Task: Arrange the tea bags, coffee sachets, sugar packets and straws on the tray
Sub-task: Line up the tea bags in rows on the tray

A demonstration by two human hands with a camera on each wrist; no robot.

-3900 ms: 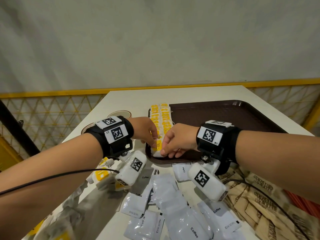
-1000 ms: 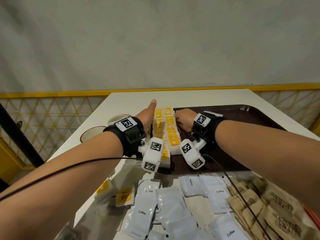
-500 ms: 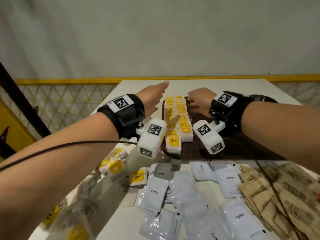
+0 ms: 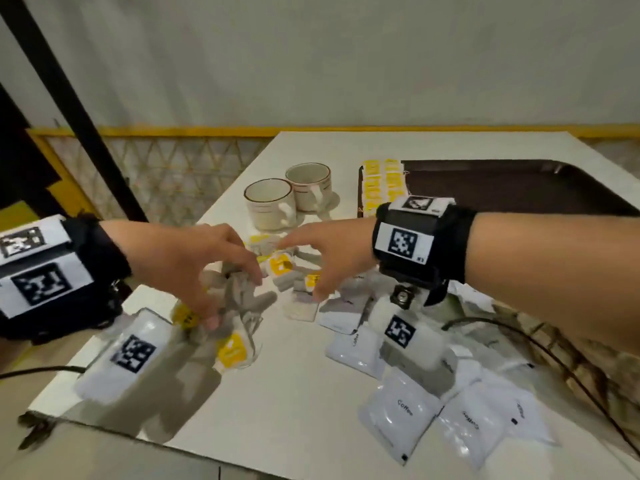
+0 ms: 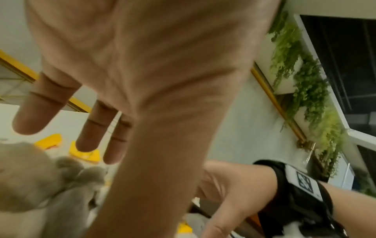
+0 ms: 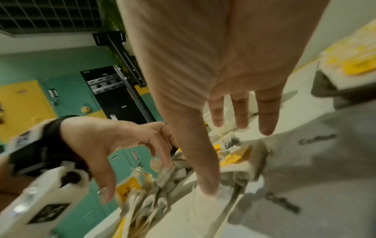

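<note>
1. Both hands have come back off the tray, where half a second ago they were squaring the row of tea bags, and now reach into the loose heap at the centre of the head view.
2. The left hand (image 4: 194, 268) hangs over the heap with fingers loosely bent and spread, its tips at or just above the loose tea bags (image 4: 239, 306); it grips nothing that I can see.
3. The right hand (image 4: 329, 254) stretches leftward, fingers straight and apart, the thumb tip down near a pale tea bag; whether it touches is blurred.
4. Judged from this, the row is settled and the next batch of tea bags is about to be gathered; most of the task remains.
5. Coffee sachets (image 4: 398, 417) lie scattered at the lower right, brown sugar packets (image 4: 561, 355) at the right edge, all still on the bench (image 4: 294, 403). No straws show.
6. Further up, two cups (image 4: 287, 199) stand near the tray.
7. The tray (image 4: 519, 188), upper right, carries the placed tea bags (image 4: 381, 183) along its left edge; the rest looks bare.
8. Beyond the white bench run a yellow rail with lattice (image 4: 156, 168) and a plain grey wall (image 4: 346, 57); the right wrist view shows teal lockers (image 6: 67, 96).
</note>
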